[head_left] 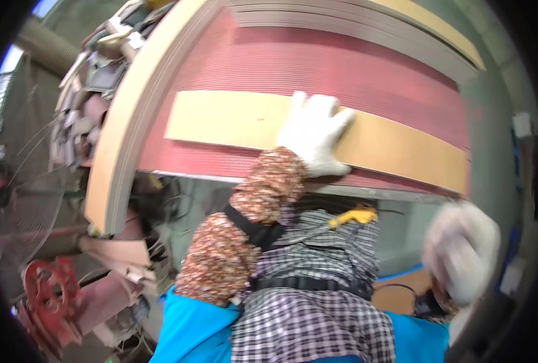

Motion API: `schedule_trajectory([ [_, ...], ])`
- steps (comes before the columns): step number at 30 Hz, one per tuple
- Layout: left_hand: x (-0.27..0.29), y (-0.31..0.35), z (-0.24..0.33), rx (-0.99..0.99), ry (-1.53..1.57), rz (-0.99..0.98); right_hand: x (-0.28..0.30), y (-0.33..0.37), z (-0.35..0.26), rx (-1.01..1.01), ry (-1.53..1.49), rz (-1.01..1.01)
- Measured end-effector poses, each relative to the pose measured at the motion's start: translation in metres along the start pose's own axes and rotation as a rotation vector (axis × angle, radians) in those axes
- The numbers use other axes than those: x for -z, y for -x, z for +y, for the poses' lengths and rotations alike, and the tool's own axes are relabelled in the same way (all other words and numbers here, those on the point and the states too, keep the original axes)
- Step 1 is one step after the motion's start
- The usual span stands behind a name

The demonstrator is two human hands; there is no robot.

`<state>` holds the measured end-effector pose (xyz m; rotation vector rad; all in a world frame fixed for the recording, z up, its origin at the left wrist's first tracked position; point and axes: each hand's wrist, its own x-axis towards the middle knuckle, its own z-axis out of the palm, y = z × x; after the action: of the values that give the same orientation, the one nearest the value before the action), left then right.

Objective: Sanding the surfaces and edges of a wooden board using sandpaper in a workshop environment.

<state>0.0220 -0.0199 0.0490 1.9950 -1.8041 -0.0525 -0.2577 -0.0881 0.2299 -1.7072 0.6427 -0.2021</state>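
A long flat tan board (220, 116) lies across a red, finely ribbed work surface (245, 66). My left hand (314, 134), in a white glove, rests flat on the middle of this board with its fingers stretched out. My right hand (462, 251), also in a white glove, is off to the right, beyond the near corner of the work surface. Motion smears it, so its fingers and anything in them cannot be made out.
A stack of boards (341, 27) lies along the far side. More long boards (127, 115) stand at the left edge. Scrap pieces (93, 103) are heaped beyond them. A red wheel (51, 287) is at lower left. A yellow-handled item (354, 216) lies near my waist.
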Motion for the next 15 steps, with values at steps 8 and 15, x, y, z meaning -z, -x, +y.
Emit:
schedule_trajectory([
  [8,0.015,-0.011,0.006,0.023,-0.068,-0.157,0.004,0.002,0.123,-0.209,0.108,0.533],
  [15,0.005,-0.014,0.004,-0.018,-0.094,-0.068,0.023,-0.007,0.164,-0.213,0.192,0.544],
])
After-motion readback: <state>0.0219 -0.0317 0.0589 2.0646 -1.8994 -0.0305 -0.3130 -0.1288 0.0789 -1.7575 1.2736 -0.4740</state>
